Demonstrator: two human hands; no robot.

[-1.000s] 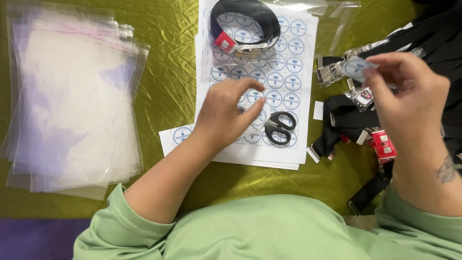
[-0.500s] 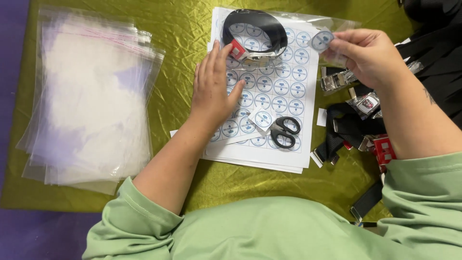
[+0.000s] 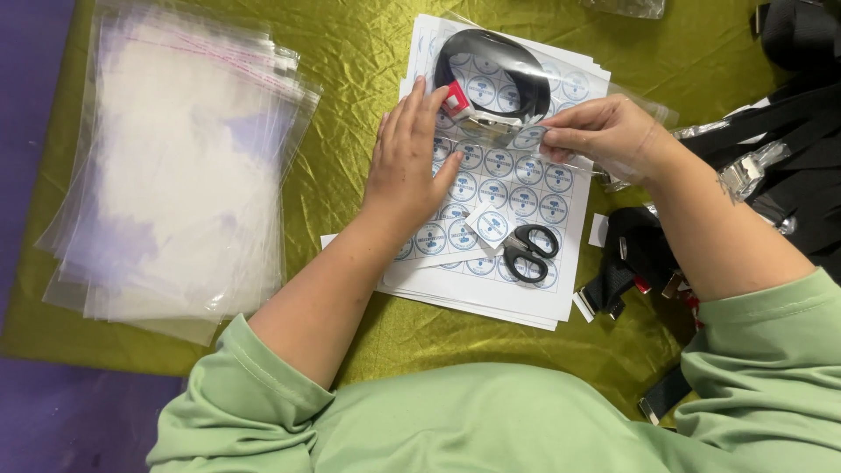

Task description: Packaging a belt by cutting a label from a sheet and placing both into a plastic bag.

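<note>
Surface: desk covered in shiny olive-green cloth, with a purple strip along the 9 o'clock edge.

Item 1: sheets of round stickers, a white stack at centre, printed with rows of blue-and-white circles.

Item 2: coiled black strap in a clear bag, lying on the sheets at their 12 o'clock end, a red-and-white buckle part at its 9 o'clock side. The bag's open flap trails toward 3 o'clock.

Item 3: left hand, flat on the sheets, fingers spread and released, tips touching the bag beside the red buckle. It grasps nothing; it pins the bag from 7 o'clock.

Item 4: right hand, at 3 o'clock of the bag, thumb and forefinger pinched on the flap edge, where a round sticker sits just at the fingertips. The strap lies toward 10 o'clock from these fingers; this hand is the nearer to the flap.

Item 5: small black scissors, on the sheets at 6 o'clock of the bag, apart from both hands, beside a loose cut sticker square.

Item 6: stack of empty clear bags, well apart at 9 o'clock.

Item 7: pile of loose black straps with buckles, at 3 o'clock, behind the right wrist.

Obstructions: none between fingers and flap.
</note>
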